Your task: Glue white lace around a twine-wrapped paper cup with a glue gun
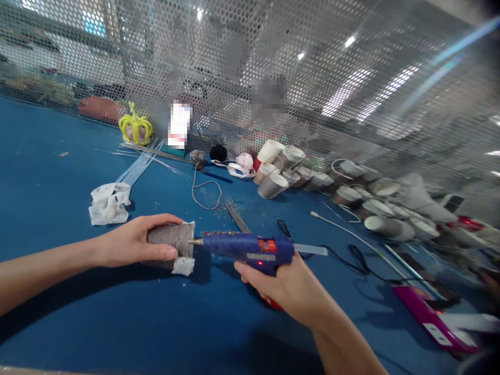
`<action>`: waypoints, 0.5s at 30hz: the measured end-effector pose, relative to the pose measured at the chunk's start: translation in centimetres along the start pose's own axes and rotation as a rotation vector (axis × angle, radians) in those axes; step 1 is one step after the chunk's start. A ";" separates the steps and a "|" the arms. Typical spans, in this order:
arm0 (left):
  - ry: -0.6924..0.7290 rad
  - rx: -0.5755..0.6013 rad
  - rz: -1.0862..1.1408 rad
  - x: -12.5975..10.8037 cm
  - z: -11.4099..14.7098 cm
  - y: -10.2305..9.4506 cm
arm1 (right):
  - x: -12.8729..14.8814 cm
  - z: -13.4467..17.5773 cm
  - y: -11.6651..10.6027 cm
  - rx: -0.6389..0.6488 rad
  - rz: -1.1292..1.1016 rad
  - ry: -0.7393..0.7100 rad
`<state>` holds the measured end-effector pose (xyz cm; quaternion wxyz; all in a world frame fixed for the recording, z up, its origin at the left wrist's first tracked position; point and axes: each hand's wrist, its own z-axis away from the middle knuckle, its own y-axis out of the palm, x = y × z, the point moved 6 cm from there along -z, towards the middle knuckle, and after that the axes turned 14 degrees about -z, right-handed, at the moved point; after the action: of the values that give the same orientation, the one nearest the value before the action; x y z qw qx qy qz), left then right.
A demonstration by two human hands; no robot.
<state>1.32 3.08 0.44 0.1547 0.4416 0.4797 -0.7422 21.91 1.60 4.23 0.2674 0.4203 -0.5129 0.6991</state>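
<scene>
I see a white sticker [261, 257] on the side of the blue glue gun [230, 246], just past the fingers of the right hand [289, 291], but its print is too small for me to read from over here. A little red light [260, 263] glows beside it. Off to the right of those fingers, the purple box [417, 312] has a white label [437, 334] that is too blurry for me. My right fingers are curled tight round the gun's handle, some of them hidden. My left hand [135, 242] pinches a cup [182, 240] tipped on its side, thumb on the near side. The cup is wrapped in thin grey and brownish string, and a torn white scrap [183, 266] sticks out by my thumb tip. Its rim faces my right hand, with the gun's metal tip right up by it; I can't tell if they touch. A wide stretch of blue table [128, 328] lies on the near side of my fingers. Past my left fingers are crumpled paper [110, 203] and a string ball [197, 158]. Past the gun lies a metal strip [237, 217], then more cups [275, 185], with a holey screen [222, 62] behind.
</scene>
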 end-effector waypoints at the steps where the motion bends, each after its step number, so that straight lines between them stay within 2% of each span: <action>1: -0.001 0.001 0.000 0.0 0.0 0.0 | -0.1 0.0 0.1 0.015 0.000 0.005; 6: -0.021 -0.037 0.015 0.1 -0.1 -0.3 | -0.1 0.2 0.2 0.066 -0.002 0.018; 15: -0.002 0.011 0.042 0.2 0.0 0.1 | -0.2 0.0 0.1 0.049 -0.018 0.036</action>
<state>1.29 3.02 0.22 0.1683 0.4517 0.4663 -0.7418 21.92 1.58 3.99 0.2726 0.4185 -0.4868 0.7167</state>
